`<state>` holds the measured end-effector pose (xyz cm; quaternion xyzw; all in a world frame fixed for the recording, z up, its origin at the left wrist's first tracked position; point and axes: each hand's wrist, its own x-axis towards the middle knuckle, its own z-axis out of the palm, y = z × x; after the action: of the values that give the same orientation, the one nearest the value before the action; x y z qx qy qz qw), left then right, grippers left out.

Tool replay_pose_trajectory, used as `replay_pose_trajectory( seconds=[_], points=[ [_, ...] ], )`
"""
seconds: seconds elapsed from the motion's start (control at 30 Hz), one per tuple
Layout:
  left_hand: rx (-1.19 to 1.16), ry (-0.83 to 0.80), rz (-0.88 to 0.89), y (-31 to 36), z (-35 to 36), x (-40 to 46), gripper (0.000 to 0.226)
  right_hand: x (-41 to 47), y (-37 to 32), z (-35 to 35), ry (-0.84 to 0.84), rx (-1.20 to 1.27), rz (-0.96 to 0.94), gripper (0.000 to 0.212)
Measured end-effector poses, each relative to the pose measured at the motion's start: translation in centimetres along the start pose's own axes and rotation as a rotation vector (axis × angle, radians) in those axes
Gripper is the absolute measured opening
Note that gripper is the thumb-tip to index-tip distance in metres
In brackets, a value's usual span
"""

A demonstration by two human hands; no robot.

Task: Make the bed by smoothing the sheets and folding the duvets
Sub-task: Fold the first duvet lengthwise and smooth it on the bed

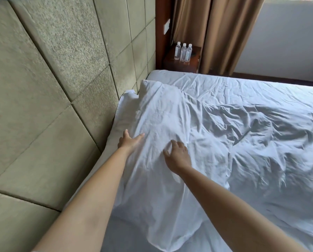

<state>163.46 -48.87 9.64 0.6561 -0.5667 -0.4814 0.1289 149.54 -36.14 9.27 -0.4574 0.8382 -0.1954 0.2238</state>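
A crumpled white duvet [243, 135] covers most of the bed, its near edge draped over the fitted sheet [130, 239]. A white pillow [126, 100] lies under it against the headboard. My left hand [129, 141] lies flat with straight fingers on the duvet's left edge near the pillow. My right hand [177, 156] rests on the duvet a little to the right, fingers spread and slightly bent into the fabric, which bunches at the fingertips.
A padded olive headboard [52, 88] fills the left. Beyond the bed's far corner a dark wooden nightstand [194, 59] carries three water bottles [183, 51]. Brown curtains [215, 30] hang beside a bright window wall [288, 42].
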Motion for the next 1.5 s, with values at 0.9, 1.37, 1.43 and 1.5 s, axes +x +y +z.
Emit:
replay_pose_trajectory(
  seconds=[0.9, 1.37, 1.43, 1.5],
  points=[
    [-0.325, -0.049, 0.137, 12.8, -5.8, 10.2, 0.045, 12.6, -17.1, -6.2, 0.204, 0.401, 0.057, 0.012],
    [0.156, -0.064, -0.021, 4.2, -3.8, 12.5, 0.077, 12.7, -5.6, 1.5, -0.216, -0.069, -0.102, 0.074],
    [0.325, 0.006, -0.045, 4.1, -3.9, 11.9, 0.084, 11.8, -4.5, 1.3, -0.147, -0.092, -0.088, 0.075],
    [0.388, 0.058, -0.067, 3.7, -4.1, 11.1, 0.091, 10.4, -3.7, 1.4, -0.173, -0.099, -0.055, 0.078]
  ],
)
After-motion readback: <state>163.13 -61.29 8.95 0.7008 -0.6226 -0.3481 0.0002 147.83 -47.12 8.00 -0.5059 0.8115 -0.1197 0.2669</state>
